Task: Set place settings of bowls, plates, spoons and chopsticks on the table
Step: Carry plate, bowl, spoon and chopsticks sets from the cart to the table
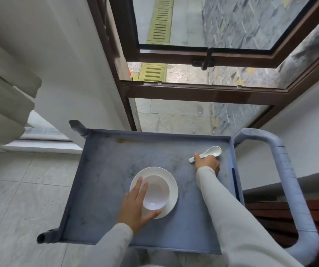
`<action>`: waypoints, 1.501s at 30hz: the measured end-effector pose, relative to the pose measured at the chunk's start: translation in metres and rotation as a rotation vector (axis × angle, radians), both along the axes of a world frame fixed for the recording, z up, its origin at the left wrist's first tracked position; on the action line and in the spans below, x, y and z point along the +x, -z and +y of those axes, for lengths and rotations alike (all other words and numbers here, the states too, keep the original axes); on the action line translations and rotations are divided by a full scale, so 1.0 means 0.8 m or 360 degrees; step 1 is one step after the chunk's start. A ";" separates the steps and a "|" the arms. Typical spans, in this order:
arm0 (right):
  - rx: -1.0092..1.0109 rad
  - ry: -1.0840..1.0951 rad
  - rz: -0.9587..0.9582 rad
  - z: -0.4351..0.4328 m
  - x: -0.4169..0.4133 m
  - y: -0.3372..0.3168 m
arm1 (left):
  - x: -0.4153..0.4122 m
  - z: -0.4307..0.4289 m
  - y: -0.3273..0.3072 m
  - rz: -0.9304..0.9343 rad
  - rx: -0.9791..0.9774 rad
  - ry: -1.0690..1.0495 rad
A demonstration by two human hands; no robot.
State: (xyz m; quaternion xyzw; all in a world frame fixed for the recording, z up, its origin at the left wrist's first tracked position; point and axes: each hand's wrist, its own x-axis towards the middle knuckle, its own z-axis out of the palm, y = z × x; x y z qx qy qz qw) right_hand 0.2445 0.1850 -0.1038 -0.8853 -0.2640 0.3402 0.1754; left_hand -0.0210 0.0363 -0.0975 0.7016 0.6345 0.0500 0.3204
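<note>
Sleeves of pale cloth reach forward from the person over a grey-blue cart, whose flat top has a low raised rim and is stained and scuffed. Nearest, the left grip lies flat and spread. Its fingers are straight along the left rim of a white bowl, and its thumb is stretched out at the near edge, curled round nothing. The bowl sits upright inside a white plate, which rests on the cart top a little left of the middle.

Farther out and to the right, the right grip is closed over the handle of a white ceramic spoon, with the thumb pressed on the shaft. The spoon's scoop points away to the right, close to the cart's far right corner, and the end of its handle pokes out to the left of the thumb.

A thick, pale, wrapped handle loops round the cart's right side, with dark slatted wood beside it. Pale floor tiles lie to the left below a hanging curtain. Beyond the cart stands a brown-framed window, its upper sash swung open. Grey paving and a yellow-green drain grate show outside.
</note>
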 end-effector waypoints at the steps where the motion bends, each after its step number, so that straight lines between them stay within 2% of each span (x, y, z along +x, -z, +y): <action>1: -0.0015 -0.0028 -0.0028 0.000 -0.002 0.003 | -0.002 0.003 -0.001 0.0032 -0.0001 0.0019; 4: -0.0017 -0.0145 0.0001 -0.015 -0.004 -0.006 | -0.005 0.017 -0.006 0.0092 0.0025 0.0112; 9: 0.0314 -0.0412 0.0373 -0.119 -0.024 -0.055 | -0.007 0.029 -0.010 -0.0020 -0.0024 0.0061; 13: 0.0187 -0.0726 0.0477 -0.195 -0.057 -0.070 | -0.007 0.031 -0.007 -0.0133 -0.0030 0.0004; 16: 0.0095 -0.0804 0.0321 -0.203 -0.088 -0.068 | -0.010 0.030 -0.004 -0.0241 -0.0001 0.0020; 23: 0.0078 -0.0766 0.0127 -0.195 -0.121 -0.052 | -0.010 0.029 0.001 -0.0215 0.0057 0.0054; 25: 0.0205 -0.0591 0.0010 -0.200 -0.098 -0.049 | -0.011 0.032 0.002 -0.0214 0.0063 0.0055; 27: 0.0203 -0.0402 -0.0261 -0.204 -0.052 -0.048 | -0.011 0.032 0.001 -0.0211 0.0047 0.0057; 31: -0.0241 -0.0351 -0.0587 -0.214 0.055 -0.033 | -0.007 0.032 -0.002 -0.0211 0.0040 0.0055; 39: -0.0343 -0.0495 -0.0714 -0.219 0.053 -0.008 | -0.013 0.024 0.008 -0.0397 0.0031 -0.0055; 45: -0.0394 -0.0648 -0.0642 -0.224 0.071 -0.009 | -0.010 0.023 0.011 -0.0475 0.0001 -0.0296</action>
